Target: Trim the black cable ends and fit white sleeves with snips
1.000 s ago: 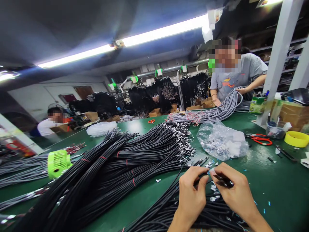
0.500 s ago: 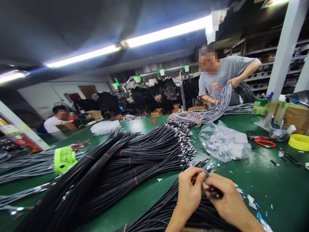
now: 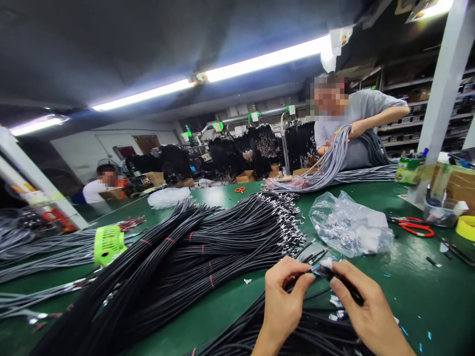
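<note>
My left hand [image 3: 284, 296] pinches the end of a black cable, where thin blue wire [image 3: 315, 269] shows between thumb and forefinger. Close by on the right, my right hand [image 3: 365, 301] is closed around a dark, slim object [image 3: 351, 287] whose kind I cannot make out. A small white scrap [image 3: 328, 263] shows at its fingertips. Beneath both hands runs a loose bundle of black cables [image 3: 245, 324]. A larger pile of black cables [image 3: 233, 222], tied with red bands, lies to the left, its white-tipped ends near my hands.
A clear plastic bag [image 3: 351, 225] lies beyond my right hand. Orange-handled scissors [image 3: 415, 226], yellow tape [image 3: 466, 228] and a green can [image 3: 408, 170] are at the right. A green fan-like device [image 3: 107, 244] stands left. Across the green table [image 3: 404, 296], a person [image 3: 361, 116] handles grey cables [image 3: 334, 160].
My hands have moved slightly apart, and my right hand has shifted right and opened its grip a little around the dark object. The white scrap now shows. The view has shifted slightly.
</note>
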`<action>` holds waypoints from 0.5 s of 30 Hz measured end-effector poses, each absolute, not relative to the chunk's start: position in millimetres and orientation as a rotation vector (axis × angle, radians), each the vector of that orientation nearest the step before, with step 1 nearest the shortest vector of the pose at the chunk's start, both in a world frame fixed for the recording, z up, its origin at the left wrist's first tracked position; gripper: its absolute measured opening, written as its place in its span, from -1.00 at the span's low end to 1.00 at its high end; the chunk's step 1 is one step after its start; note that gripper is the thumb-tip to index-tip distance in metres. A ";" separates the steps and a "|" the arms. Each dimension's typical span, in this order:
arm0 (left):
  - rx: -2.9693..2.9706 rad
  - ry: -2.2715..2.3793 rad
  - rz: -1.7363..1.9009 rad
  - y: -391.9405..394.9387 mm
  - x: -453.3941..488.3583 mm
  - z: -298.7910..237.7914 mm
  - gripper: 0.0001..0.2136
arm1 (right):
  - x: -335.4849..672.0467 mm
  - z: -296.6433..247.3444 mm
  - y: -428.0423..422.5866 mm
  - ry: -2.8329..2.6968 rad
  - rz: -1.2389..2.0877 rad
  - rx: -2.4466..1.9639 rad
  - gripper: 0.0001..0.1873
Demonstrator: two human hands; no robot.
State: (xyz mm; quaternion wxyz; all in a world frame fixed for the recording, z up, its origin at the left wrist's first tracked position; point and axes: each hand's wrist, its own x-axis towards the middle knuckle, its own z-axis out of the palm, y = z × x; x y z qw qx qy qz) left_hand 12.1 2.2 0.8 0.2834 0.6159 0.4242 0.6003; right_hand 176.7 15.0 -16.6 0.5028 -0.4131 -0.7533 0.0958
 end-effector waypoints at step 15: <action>1.793 1.224 1.540 -0.9 13.4 8.4 -0.88 | 174.7 -16.3 12.8 -1.797 0.317 -1.040 -0.69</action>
